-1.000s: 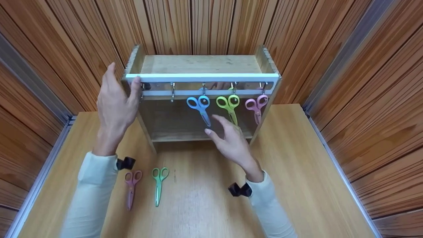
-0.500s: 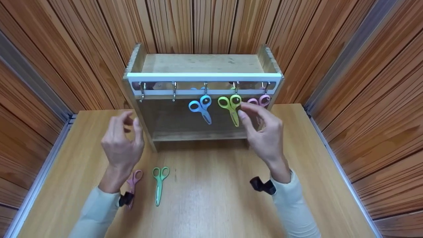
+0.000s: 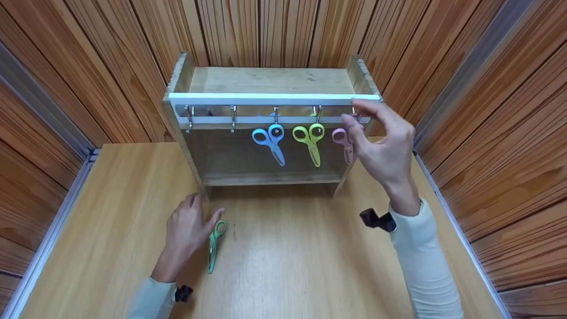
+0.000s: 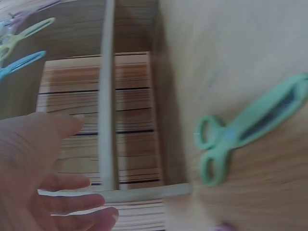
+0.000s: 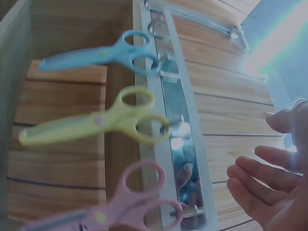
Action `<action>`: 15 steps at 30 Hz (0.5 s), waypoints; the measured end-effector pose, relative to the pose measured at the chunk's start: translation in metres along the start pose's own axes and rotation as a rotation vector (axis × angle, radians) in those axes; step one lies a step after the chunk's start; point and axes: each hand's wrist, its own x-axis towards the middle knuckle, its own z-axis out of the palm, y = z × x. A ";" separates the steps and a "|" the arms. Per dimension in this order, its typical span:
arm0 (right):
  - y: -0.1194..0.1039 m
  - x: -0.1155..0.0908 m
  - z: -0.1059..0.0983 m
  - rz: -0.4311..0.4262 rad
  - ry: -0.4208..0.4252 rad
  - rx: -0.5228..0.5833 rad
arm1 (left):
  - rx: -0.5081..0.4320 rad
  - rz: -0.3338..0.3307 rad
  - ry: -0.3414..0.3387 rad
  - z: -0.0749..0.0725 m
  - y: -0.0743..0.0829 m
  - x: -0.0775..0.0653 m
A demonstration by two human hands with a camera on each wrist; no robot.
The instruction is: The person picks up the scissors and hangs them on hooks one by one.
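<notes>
My left hand [image 3: 188,228] hovers low over the table, fingers loosely bent and holding nothing. Beside its thumb lie the green scissors [image 3: 212,252], also seen in the left wrist view with their loops toward the rack. A second, pink pair on the table is hidden under that hand in the head view. My right hand [image 3: 387,148] is raised at the rail's right end, thumb and fingers apart with nothing between them. Near it hang pink scissors [image 3: 341,138], then yellow-green scissors [image 3: 312,144] and blue scissors [image 3: 271,141], each on its own hook.
A wooden rack [image 3: 270,82] stands at the back of the table [image 3: 283,266]. Across its front runs a white rail [image 3: 274,96] with metal hooks; the two left hooks [image 3: 233,118] carry nothing. Wood-patterned panels [image 3: 283,31] close in the back and sides.
My left hand has come down from the rack's left end toward the scissors on the table. My right hand has moved right and up, from beside the blue scissors to the rail's right end.
</notes>
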 end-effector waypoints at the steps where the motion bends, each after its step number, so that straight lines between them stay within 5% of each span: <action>1: 0.002 0.004 -0.001 0.002 0.003 -0.010 | 0.023 0.009 -0.013 0.003 -0.002 -0.003; 7: 0.025 0.028 -0.007 0.026 -0.055 -0.136 | 0.144 0.067 -0.047 0.018 -0.010 -0.018; 15: 0.057 0.054 -0.006 0.065 -0.289 -0.297 | 0.105 0.034 -0.127 0.035 -0.005 -0.029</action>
